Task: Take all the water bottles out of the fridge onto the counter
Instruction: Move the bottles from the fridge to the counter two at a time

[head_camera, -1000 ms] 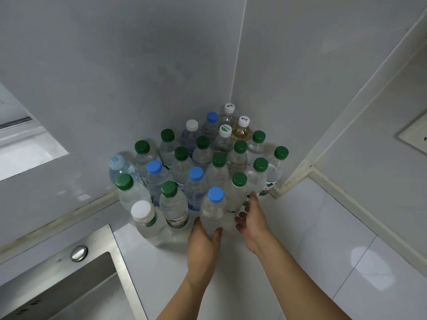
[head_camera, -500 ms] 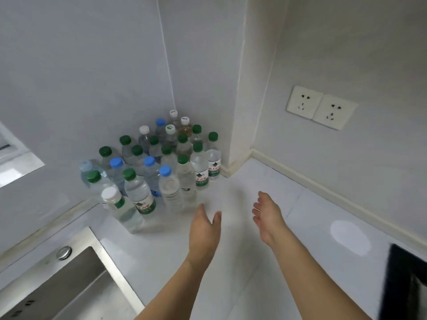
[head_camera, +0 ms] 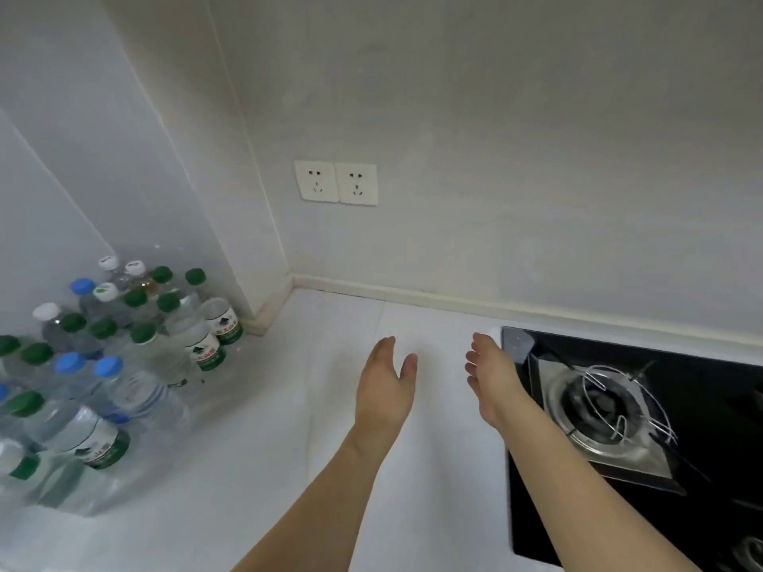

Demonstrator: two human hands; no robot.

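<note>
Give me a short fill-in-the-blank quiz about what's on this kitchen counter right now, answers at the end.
1. The water bottles stand grouped in the counter's left ____.
2. Both the left hand and the right hand are open and hold ____.
3. On the wall above the counter are ____ sockets side by side.
4. To the right of the right hand lies a black ____ with a metal burner.

Answers: corner; nothing; two; stove

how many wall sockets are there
2. They sit side by side on the wall above the counter: the left socket and the right socket, touching edge to edge. None seems hidden, though the view cuts the wall off.
</note>
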